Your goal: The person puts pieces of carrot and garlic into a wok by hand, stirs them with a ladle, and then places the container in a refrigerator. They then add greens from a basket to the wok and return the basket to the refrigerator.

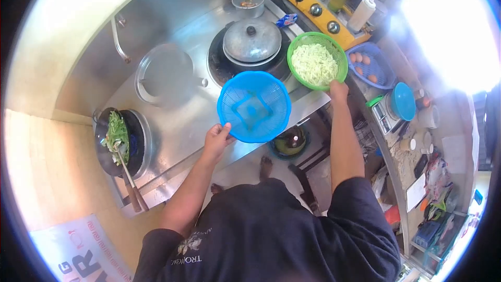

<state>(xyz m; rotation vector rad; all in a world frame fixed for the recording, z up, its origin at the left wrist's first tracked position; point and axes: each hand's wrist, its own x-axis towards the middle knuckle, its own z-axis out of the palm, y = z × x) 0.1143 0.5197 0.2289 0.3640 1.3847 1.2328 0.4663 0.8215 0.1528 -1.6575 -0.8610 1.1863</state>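
Note:
My left hand (217,141) grips the near rim of a blue plastic colander (254,107), which has nothing heaped in it. Out to the right, my right hand (338,90) is closed on the rim of a green colander (296,45). Pale shredded vegetable (315,64), perhaps cabbage, fills that green colander. Just beyond the blue colander, a lidded metal pot (252,40) sits on a black burner.
At left, a wok (107,151) holds green vegetables and a long-handled spatula (130,183). A round metal lid (164,75) lies on the steel counter. Eggs sit in a purple basket (378,62) near a scale (383,117). Squeeze bottles (361,14) line the yellow knob panel (308,2).

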